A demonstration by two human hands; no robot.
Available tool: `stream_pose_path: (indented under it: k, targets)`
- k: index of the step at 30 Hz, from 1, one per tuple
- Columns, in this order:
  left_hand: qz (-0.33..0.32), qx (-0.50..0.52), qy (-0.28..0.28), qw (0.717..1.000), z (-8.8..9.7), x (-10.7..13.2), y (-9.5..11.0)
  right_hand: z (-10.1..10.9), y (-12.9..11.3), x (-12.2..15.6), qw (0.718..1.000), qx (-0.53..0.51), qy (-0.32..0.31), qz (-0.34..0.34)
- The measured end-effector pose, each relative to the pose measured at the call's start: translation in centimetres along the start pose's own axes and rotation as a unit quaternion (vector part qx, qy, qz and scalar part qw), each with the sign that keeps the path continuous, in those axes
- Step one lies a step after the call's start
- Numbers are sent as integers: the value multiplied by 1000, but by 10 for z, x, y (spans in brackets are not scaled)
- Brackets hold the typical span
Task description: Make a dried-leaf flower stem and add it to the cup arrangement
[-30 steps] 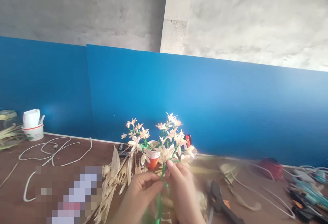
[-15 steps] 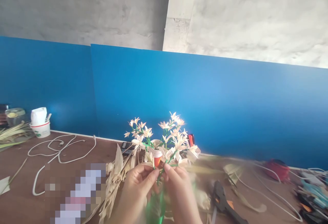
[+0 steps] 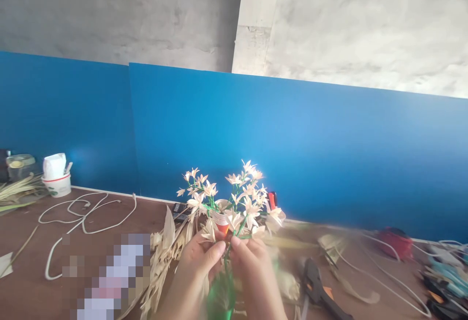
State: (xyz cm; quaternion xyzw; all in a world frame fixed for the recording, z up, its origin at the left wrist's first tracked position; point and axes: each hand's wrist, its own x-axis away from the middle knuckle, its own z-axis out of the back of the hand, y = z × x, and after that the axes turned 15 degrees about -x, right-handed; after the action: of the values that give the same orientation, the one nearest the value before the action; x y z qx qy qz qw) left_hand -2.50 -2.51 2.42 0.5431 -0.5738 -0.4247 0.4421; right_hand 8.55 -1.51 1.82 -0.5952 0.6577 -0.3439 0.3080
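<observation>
My left hand (image 3: 199,266) and my right hand (image 3: 252,269) meet at the bottom centre, both pinched on a thin green stem (image 3: 228,256) of a cream paper-like flower sprig (image 3: 234,220). Green tape or film (image 3: 221,298) hangs blurred below my fingers. Just behind stands a small orange and white cup (image 3: 220,221) with bunches of cream flowers (image 3: 226,190) on green stems.
A brown table (image 3: 32,290) runs along a blue wall panel (image 3: 292,144). Dried pale leaves (image 3: 166,256) lie left of my hands, a white cord (image 3: 84,215) further left, a white cup (image 3: 56,183) at far left. A black glue gun (image 3: 318,288) and tools lie right.
My hands have shifted slightly, the fingertips closing tighter together on the stem. The view has moved a little to the left and then held steady.
</observation>
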Motion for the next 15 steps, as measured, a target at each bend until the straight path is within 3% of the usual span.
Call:
stream_pose_path:
  k: [6,10,15]
  targets:
    - [-5,49,-79,996,11,-9,-1,4,-1,1,996,49,-69,-11]
    - [-42,53,-32,997,17,-10,9,5,-4,1,998,26,-47,-37]
    - [-16,-5,-87,996,14,-4,20,4,-9,1,997,-51,-15,-64]
